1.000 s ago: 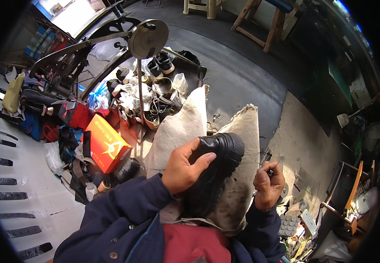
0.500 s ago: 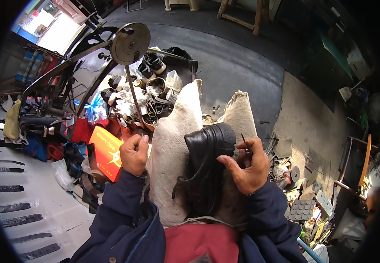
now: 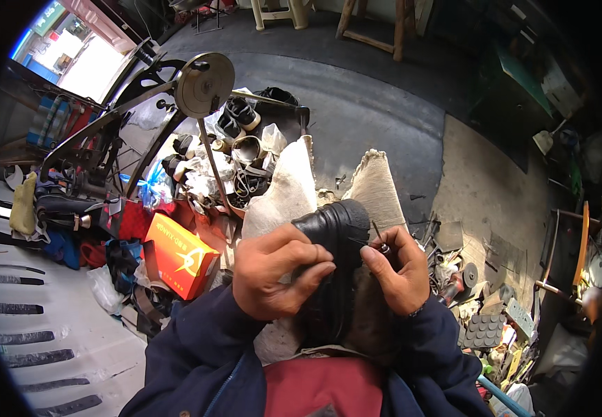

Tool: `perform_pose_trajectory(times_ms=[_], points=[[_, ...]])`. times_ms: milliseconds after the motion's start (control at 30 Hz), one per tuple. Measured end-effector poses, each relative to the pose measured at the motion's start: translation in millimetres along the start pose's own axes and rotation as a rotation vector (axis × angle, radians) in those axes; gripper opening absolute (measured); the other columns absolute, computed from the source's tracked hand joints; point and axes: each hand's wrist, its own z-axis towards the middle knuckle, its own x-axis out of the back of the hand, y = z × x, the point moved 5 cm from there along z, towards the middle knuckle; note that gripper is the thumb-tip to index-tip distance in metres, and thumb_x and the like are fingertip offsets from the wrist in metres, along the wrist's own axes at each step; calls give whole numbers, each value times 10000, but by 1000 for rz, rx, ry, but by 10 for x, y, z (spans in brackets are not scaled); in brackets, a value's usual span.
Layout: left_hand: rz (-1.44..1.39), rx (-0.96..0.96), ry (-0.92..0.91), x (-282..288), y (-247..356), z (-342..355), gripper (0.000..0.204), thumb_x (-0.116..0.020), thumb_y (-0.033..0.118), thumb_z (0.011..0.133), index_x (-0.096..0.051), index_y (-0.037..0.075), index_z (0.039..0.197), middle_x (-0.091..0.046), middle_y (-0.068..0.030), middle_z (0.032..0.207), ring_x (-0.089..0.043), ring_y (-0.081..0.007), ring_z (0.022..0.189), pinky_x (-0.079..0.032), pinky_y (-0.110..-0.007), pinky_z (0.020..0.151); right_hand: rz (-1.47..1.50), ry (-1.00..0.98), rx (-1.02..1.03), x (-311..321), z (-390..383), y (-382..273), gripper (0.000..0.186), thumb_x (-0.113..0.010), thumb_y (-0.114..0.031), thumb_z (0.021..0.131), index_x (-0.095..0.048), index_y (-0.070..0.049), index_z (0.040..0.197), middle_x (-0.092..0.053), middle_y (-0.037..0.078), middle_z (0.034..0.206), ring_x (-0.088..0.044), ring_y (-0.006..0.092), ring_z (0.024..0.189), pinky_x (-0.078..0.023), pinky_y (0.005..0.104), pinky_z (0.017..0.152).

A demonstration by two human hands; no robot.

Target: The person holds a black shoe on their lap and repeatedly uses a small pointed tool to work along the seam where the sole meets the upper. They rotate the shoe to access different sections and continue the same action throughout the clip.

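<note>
A black leather shoe point(image 3: 337, 221) lies across my lap on a thick cream cloth point(image 3: 280, 184), its toe pointing away from me. Over the shoe's left side is my left hand point(image 3: 280, 271), thumb and forefinger pinched together; whatever they may hold is too fine to make out. My right hand point(image 3: 400, 270), at the shoe's right side, grips an awl point(image 3: 377, 235) with its thin metal shaft pointing up and away. A short dark strand point(image 3: 358, 240) sticks out leftward near the right thumb tip. The left hand hides part of the shoe's upper.
An orange box point(image 3: 181, 257) stands to my left. Beyond it are a machine with a round metal wheel point(image 3: 205, 85) and a heap of shoes and bags point(image 3: 228, 156). Scraps and a studded rubber sheet point(image 3: 483, 331) lie at right. A wooden stool point(image 3: 367, 42) stands far off.
My left hand has moved right, from beside the cloth to over the shoe, still pinched. The right hand stays near the shoe with the awl. The whole view has shifted slightly.
</note>
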Motion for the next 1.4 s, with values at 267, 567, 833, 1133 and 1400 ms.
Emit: perform_pose_trajectory(times_ms=[267, 567, 833, 1133, 1400], points=[[43, 72, -22, -299, -142, 85, 182, -797, 8, 822, -769, 59, 994, -672, -91, 829, -700, -256, 707, -544, -347, 611, -139, -150, 80, -19, -260, -299, 239, -656, -5, 959, -655, 15, 1197, -684, 118, 911, -662, 168, 775, -511, 278, 711], [-9, 296, 42, -296, -284, 112, 39, -655, 8, 970, -657, -22, 995, -661, -126, 785, -609, -172, 677, -485, -292, 648, -551, -165, 283, 92, 45, -661, 117, -719, -84, 913, -683, -56, 1021, -722, 157, 825, -718, 341, 718, -545, 393, 637], [-49, 302, 80, -307, -325, 141, 66, -655, 41, 977, -646, -17, 1006, -677, -161, 782, -650, -203, 671, -502, -310, 649, -384, -146, 364, 175, 49, -609, 120, -712, -167, 941, -706, -48, 958, -679, 85, 740, -623, 218, 551, -471, 333, 528], [-159, 364, 105, -317, -405, 97, 76, -635, 71, 1002, -629, 2, 1033, -668, -117, 784, -624, -202, 697, -491, -310, 653, 924, 685, 374, 1569, -6, -116, 448, -488, -375, 1094, -604, -6, 1320, -569, 15, 837, -319, 52, 462, -287, 227, 417], [-257, 511, 67, -382, -525, 28, 203, -612, 69, 1033, -538, 24, 1216, -608, 8, 789, -480, -32, 700, -384, -202, 633, -292, 54, 117, 213, 46, -20, 334, -730, -42, 931, -663, 32, 1249, -720, 56, 1026, -439, 29, 621, -374, 206, 568]])
